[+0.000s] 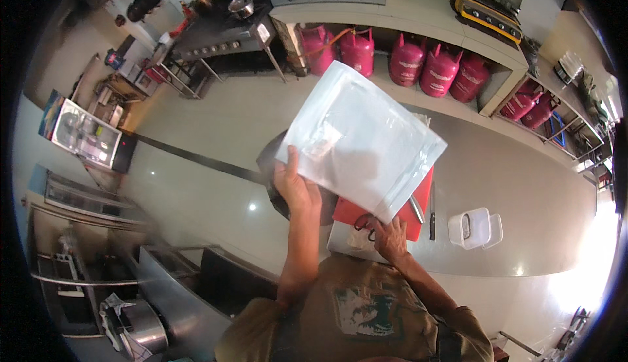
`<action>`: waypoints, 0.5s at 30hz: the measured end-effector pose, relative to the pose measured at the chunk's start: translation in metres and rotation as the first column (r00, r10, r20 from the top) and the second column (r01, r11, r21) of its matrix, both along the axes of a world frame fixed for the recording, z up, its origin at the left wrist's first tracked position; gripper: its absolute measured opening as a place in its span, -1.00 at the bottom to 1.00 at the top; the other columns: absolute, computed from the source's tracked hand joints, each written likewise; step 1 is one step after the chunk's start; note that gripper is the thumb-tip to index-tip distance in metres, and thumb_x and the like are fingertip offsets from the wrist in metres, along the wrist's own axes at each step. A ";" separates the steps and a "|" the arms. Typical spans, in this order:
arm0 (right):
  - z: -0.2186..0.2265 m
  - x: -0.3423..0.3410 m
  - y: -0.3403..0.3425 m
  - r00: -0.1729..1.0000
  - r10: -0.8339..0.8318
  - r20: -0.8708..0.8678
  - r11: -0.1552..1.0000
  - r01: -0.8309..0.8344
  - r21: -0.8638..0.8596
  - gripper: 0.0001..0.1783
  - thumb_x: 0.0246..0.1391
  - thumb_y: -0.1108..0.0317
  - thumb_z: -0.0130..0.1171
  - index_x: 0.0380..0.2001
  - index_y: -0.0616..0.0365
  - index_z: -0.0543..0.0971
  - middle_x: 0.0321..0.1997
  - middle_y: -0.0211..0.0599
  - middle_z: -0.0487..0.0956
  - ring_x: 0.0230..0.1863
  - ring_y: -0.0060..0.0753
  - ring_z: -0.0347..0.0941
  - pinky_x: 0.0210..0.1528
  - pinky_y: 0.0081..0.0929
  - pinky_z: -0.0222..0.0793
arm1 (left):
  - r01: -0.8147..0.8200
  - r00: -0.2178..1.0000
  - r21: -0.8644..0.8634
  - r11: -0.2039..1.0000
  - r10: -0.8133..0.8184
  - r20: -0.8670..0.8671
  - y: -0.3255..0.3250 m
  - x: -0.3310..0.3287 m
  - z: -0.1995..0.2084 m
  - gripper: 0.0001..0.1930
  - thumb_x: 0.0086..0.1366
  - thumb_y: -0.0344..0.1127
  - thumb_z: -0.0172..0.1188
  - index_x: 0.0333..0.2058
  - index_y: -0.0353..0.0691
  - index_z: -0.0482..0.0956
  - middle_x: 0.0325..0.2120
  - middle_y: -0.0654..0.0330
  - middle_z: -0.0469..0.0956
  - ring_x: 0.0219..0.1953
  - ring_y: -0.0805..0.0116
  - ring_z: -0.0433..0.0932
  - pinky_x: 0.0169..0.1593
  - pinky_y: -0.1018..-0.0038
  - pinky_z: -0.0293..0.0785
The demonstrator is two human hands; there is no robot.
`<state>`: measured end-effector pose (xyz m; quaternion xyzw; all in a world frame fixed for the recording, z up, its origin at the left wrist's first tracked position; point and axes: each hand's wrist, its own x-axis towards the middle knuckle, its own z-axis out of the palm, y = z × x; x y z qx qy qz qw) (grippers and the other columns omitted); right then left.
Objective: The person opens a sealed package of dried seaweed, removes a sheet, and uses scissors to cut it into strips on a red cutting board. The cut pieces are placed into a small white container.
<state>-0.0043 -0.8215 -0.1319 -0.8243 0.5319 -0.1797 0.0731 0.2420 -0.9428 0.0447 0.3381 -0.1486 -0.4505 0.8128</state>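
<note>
My left hand [297, 188] grips the left edge of a large, flat white plastic pouch [366, 136], thumb on its face. The pouch is held up tilted above the counter. It looks smooth and shiny and hides part of what lies below. My right hand [391, 239] is lower down, at the pouch's near corner, with its fingers closed at the dark handles of a pair of scissors [364, 221]. The pouch corner partly covers these fingertips. Under the pouch lies a red cutting board [424, 198], with a metal blade or utensil [417, 209] on it.
A dark-handled knife [432, 226] lies right of the board. Farther right stands a clear plastic tub [472, 229] on the steel counter [523, 185]. A dark round vessel [278, 198] is partly hidden behind my left forearm. Pink gas cylinders [407, 61] line the far side under a shelf.
</note>
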 end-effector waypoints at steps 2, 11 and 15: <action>0.000 -0.009 0.007 0.995 -0.067 0.080 0.980 0.050 0.194 -0.43 0.11 0.42 0.24 0.23 -0.12 0.66 -0.02 -0.22 0.56 0.02 -0.03 0.47 0.07 0.11 0.36 | 0.111 0.993 0.083 0.990 -0.108 -0.038 0.003 -0.015 -0.030 -0.57 0.50 -0.40 0.34 0.23 -0.37 0.44 0.12 -0.01 0.61 0.14 0.17 0.66 0.25 0.18 0.64; 0.020 0.014 0.013 0.931 -0.366 0.008 0.926 0.363 0.101 -0.45 0.15 -0.14 0.43 -0.09 0.12 0.64 -0.30 -0.25 0.68 -0.18 0.00 0.55 -0.06 0.04 0.31 | 0.414 0.910 0.410 0.813 -0.371 -0.184 0.054 -0.059 -0.156 -0.53 0.38 -0.50 0.37 0.23 -0.30 0.53 0.04 0.13 0.69 0.09 0.30 0.68 0.15 0.35 0.65; 0.020 0.013 0.000 0.896 -0.434 -0.098 0.871 0.444 0.211 -0.18 0.10 -0.25 0.47 0.16 0.15 0.49 -0.31 -0.14 0.76 -0.17 0.16 0.67 0.01 0.05 0.34 | 0.427 0.867 0.527 0.735 -0.498 -0.008 0.073 -0.056 -0.177 -0.54 0.35 -0.48 0.39 0.21 -0.30 0.61 -0.05 0.17 0.72 -0.02 0.42 0.68 0.00 0.44 0.66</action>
